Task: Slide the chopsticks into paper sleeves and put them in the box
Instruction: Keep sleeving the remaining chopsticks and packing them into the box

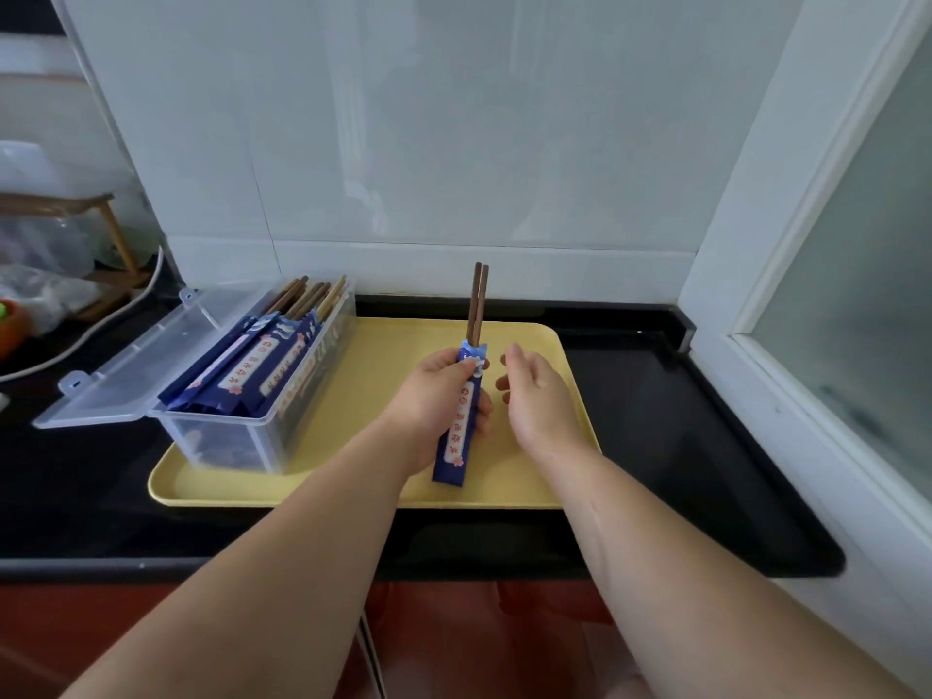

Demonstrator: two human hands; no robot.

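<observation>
A pair of brown chopsticks (478, 302) stands upright inside a blue paper sleeve (460, 423) with a white label, their upper halves sticking out above it. My left hand (438, 396) grips the sleeve near its top, over the yellow tray (534, 476). Just to the right, my right hand (534, 391) hovers with relaxed fingers and holds nothing. A clear plastic box (262, 396) with its lid (131, 365) folded open to the left stands on the tray's left part and holds several sleeved chopsticks (272, 355).
The tray lies on a black counter (706, 446) against a white tiled wall. A white window frame (787, 305) closes the right side. A wooden rack (101, 244), plastic bags and a white cable (101, 315) sit at the far left.
</observation>
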